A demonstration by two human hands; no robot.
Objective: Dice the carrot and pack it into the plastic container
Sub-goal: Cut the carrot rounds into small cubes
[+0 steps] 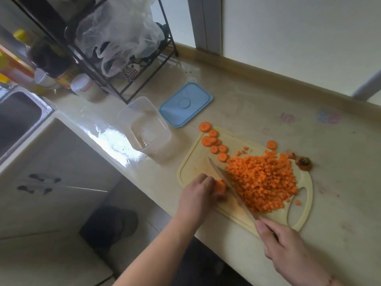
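We pin a small stack of carrot [220, 186] with our left hand [199, 193], fingers curled over it so the knife [228, 186] in our right hand [288, 247] can cut just beside them. That grip wraps the handle. Diced carrot [261, 180] heaps on the board [191, 168], right of the blade, clear of the cut. Uncut rounds [214, 141] wait at the far edge. The plastic container [147, 129] stands empty to the left on the surface [268, 108], lid [185, 104] off for packing.

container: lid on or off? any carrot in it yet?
Off: the blue lid lies flat on the counter beside the open plastic container, which holds no carrot.
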